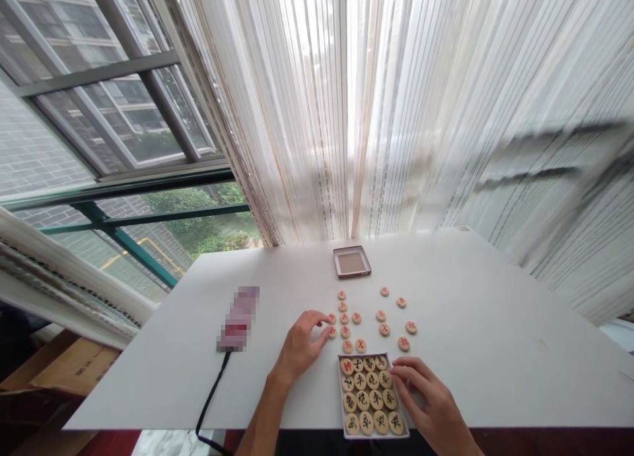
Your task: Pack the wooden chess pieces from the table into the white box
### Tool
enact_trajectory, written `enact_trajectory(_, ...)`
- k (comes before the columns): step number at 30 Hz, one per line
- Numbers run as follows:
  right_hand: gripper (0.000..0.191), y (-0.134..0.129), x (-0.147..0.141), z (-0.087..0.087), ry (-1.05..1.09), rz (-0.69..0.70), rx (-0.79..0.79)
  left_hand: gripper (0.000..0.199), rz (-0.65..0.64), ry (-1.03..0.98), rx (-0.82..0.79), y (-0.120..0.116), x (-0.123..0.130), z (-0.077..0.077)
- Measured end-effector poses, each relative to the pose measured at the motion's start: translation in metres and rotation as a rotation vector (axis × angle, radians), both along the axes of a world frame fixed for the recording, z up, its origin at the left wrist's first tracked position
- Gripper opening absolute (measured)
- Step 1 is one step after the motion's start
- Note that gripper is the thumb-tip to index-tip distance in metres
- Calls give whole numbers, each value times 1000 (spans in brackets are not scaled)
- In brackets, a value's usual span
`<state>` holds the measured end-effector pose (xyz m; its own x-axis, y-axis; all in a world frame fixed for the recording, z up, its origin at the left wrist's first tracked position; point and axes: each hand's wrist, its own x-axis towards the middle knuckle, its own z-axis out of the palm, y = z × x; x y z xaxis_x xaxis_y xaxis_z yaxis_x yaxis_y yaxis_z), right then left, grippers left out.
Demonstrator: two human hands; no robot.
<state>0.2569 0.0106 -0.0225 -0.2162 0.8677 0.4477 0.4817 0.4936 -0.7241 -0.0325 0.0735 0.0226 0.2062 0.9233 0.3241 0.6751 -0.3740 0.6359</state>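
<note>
A: What was the worktop (495, 370) like?

B: Smooth, flat and white, with a sheer, pleated, striped curtain (406, 113) hanging beyond its far edge.

A: And where were the pieces?

B: A shallow, thin-walled box (341, 398) sat at the middle of the near edge, packed four by four with round, pale, wood-coloured discs. Fifteen were black-lettered discs (362, 400); one red-lettered disc (347, 366) filled the far left corner. Loose red discs (360, 345) lay scattered between the box and a shallow, squarish lid (351, 263) near the far edge.

A: And the hands?

B: The left hand (302, 342) bent beside the loose group's left side, its grip narrow: thumb and forefinger slightly parted, tips at two discs. Whether they touched, I couldn't tell. The right hand (428, 396) curled by the box's right wall; I couldn't tell whether its grip held anything.
</note>
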Motion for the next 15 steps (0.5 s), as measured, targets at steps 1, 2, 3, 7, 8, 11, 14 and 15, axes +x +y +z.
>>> enact_trajectory(1, 19, 0, 0, 0, -3, -1, -1, 11, -2, 7, 8, -5, 1, -1)
enact_trajectory(2, 19, 0, 1, -1, -5, -1, -2, 11, -3, 13, 14, -10, 2, -2)
enact_trajectory(3, 18, 0, 1, -1, -9, 2, -5, 12, 0, 18, 19, -14, 4, -3)
enact_trajectory(7, 19, -1, 2, -2, -25, 6, -11, 12, 33, 22, 34, -21, 7, -11)
enact_trajectory(8, 19, -1, 2, -1, -27, 3, -12, 12, 41, 19, 35, -21, 7, -13)
enact_trajectory(11, 18, -1, 2, 0, -30, 0, -20, 13, 54, 11, 38, -22, 9, -14)
enact_trajectory(14, 17, -1, 1, 0, -27, -2, -29, 14, 48, 4, 58, -22, 12, -11)
enact_trajectory(15, 17, -1, 1, -1, -25, -4, -30, 14, 41, 1, 62, -23, 13, -9)
